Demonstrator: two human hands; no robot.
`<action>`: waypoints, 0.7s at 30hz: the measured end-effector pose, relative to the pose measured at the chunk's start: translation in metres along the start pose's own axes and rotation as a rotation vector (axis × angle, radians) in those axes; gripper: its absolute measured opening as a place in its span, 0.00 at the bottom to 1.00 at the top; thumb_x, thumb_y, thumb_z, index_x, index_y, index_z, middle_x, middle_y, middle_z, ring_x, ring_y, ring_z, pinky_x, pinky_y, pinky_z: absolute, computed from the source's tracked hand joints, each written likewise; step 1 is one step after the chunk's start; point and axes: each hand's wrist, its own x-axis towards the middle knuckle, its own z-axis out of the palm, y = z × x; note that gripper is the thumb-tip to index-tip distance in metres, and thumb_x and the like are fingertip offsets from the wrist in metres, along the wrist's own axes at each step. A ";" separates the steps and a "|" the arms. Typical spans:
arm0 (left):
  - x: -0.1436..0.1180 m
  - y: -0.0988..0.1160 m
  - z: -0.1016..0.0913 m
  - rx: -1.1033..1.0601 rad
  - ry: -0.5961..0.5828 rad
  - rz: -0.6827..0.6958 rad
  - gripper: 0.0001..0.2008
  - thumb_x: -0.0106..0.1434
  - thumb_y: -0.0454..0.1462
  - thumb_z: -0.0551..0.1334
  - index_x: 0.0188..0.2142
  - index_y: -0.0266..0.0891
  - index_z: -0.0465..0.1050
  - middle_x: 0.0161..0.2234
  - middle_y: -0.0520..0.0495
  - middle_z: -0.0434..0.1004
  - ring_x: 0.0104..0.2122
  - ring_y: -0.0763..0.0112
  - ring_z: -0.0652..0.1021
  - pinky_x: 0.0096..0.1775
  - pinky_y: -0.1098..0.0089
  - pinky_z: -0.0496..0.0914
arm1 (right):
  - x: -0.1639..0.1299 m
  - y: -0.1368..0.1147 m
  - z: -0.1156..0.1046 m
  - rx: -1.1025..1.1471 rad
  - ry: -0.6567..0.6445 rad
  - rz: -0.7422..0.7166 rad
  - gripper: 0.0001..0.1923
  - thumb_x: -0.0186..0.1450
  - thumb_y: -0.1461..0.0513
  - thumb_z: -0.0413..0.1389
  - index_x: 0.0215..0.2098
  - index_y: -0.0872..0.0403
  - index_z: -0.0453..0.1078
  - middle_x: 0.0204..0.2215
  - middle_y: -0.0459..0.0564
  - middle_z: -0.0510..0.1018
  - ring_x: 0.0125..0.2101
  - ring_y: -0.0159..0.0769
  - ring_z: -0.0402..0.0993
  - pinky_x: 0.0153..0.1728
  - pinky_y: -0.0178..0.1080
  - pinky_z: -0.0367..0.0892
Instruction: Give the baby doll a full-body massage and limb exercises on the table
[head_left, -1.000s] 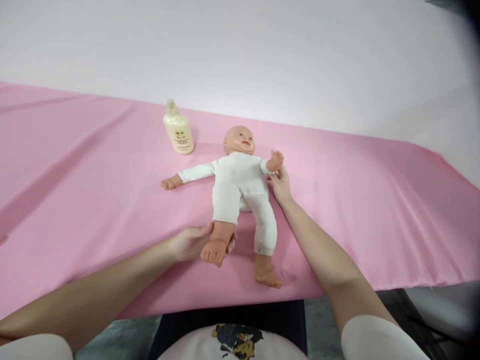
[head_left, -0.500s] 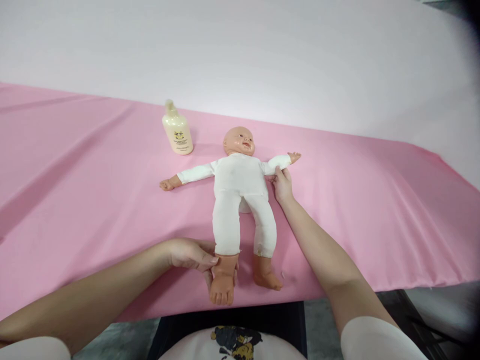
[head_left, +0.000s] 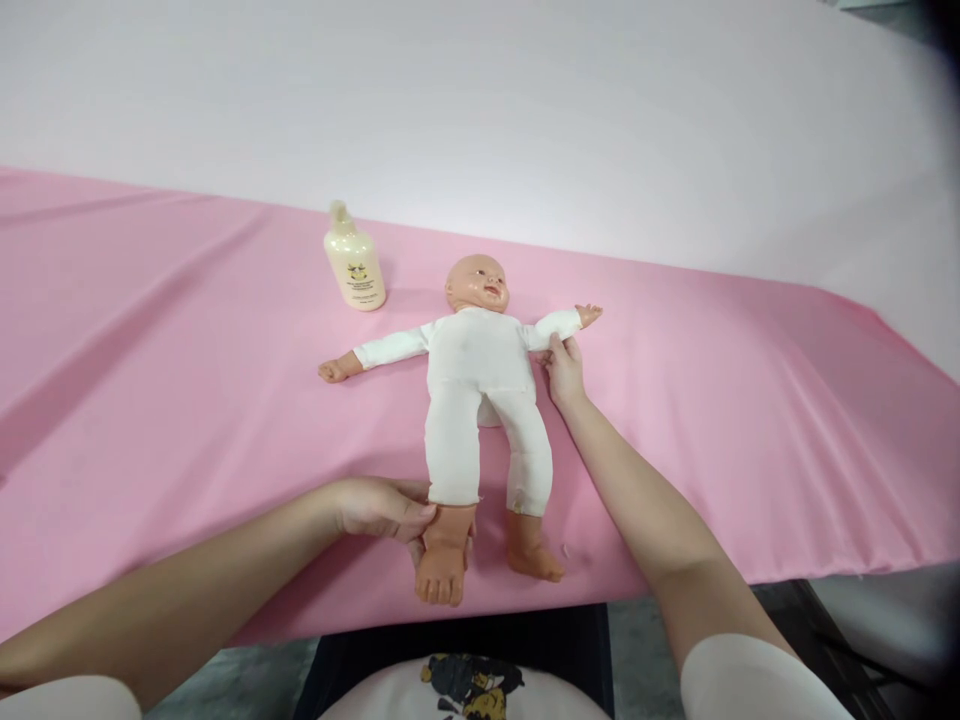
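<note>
One bald doll (head_left: 480,400) in white suit, supine, left hand (head_left: 382,507) gripping its ankle, right hand (head_left: 564,368) pinching sleeve

The doll (head_left: 480,390) at centre has a glossy plastic head and limbs and a matt white cloth body, lying on smooth pink cloth (head_left: 750,420) beside a glossy cream plastic bottle (head_left: 354,262).

A cream plastic lotion bottle (head_left: 354,262) with a small printed label stands upright near the far edge of the pink cloth-covered table (head_left: 750,420). Beyond the table's far edge rises a plain pale wall (head_left: 525,110).
</note>
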 end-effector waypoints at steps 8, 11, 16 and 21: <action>0.004 -0.002 -0.002 0.000 -0.001 0.045 0.32 0.62 0.56 0.61 0.56 0.35 0.67 0.44 0.39 0.78 0.43 0.59 0.79 0.42 0.63 0.74 | -0.003 -0.003 0.002 -0.030 -0.010 -0.040 0.20 0.59 0.47 0.61 0.43 0.49 0.67 0.33 0.42 0.75 0.25 0.26 0.68 0.27 0.32 0.67; 0.003 -0.003 -0.003 -0.018 0.009 0.061 0.31 0.63 0.55 0.61 0.55 0.35 0.68 0.42 0.39 0.78 0.41 0.59 0.79 0.40 0.64 0.73 | -0.004 -0.005 0.002 -0.023 -0.003 -0.036 0.20 0.59 0.48 0.62 0.42 0.50 0.67 0.32 0.41 0.75 0.25 0.26 0.67 0.28 0.32 0.68; 0.001 -0.004 -0.003 -0.030 0.017 0.065 0.31 0.63 0.55 0.61 0.55 0.35 0.68 0.41 0.39 0.78 0.42 0.58 0.79 0.41 0.63 0.72 | -0.007 -0.009 0.005 -0.049 -0.014 -0.051 0.20 0.60 0.47 0.61 0.41 0.50 0.66 0.33 0.43 0.74 0.26 0.27 0.67 0.29 0.33 0.68; 0.003 -0.003 -0.004 -0.042 0.028 0.125 0.30 0.63 0.57 0.59 0.51 0.34 0.70 0.41 0.39 0.77 0.39 0.62 0.77 0.39 0.66 0.70 | -0.014 -0.012 0.007 -0.125 -0.074 -0.150 0.16 0.63 0.48 0.58 0.44 0.48 0.66 0.37 0.44 0.74 0.28 0.29 0.69 0.33 0.35 0.70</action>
